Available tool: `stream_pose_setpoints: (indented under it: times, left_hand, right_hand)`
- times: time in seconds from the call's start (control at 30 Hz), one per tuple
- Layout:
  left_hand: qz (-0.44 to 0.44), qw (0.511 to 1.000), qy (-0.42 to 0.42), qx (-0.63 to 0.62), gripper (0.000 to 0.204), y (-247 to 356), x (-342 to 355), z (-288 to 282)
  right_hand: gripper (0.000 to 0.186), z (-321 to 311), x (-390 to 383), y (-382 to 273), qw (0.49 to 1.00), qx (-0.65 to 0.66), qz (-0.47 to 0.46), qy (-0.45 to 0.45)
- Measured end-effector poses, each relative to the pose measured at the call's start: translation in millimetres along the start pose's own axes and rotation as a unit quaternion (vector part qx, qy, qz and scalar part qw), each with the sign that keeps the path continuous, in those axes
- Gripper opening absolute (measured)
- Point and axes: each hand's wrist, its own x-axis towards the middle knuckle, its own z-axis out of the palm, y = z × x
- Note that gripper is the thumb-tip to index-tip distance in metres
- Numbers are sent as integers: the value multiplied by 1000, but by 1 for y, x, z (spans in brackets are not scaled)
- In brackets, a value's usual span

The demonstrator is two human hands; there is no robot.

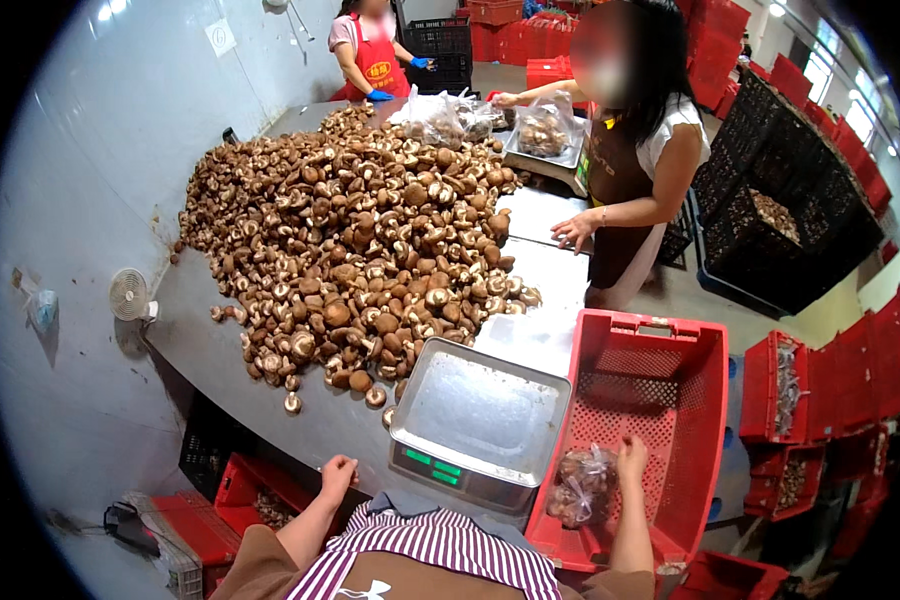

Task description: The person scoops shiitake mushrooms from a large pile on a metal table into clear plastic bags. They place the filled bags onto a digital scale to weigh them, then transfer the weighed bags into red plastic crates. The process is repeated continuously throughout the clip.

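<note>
Left hand (339, 473) loosely curled, left forearm (308, 523) slanting inward; right hand (631, 460) extended, right forearm (631, 530) pointing ahead

Right hand (631, 468) beside bagged mushrooms (582, 487) in red crate (698, 430).

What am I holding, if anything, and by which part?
Nothing shows in the left hand. The right hand is at the right edge of the mushroom bag; whether it grips it can't be told.

Brown sleeves (258, 562) flank purple-and-white striped cloth (445, 540) and a white emblem (366, 590).
</note>
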Motion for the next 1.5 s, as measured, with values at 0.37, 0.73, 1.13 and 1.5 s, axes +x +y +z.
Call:
stream_pose_setpoints:
  times: [0.37, 0.73, 1.13, 1.5]
  left_hand:
    - [98, 994, -30, 27, 42, 73, 41, 7]
    - [72, 995, 37, -52, 38, 52, 43, -77]
    - [286, 949, -122, 46, 31, 225, 65, 37]
    - [165, 923, -343, 54, 74, 305, 79, 211]
  right_hand:
    - [25, -11, 96, -312, 971, 145, -181, -59]
    - [8, 78, 162, -339, 962, -156, -224, 1]
    - [5, 8, 137, -366, 946, -30, -307, 95]
    - [11, -42, 97, -431, 919, 158, -276, 232]
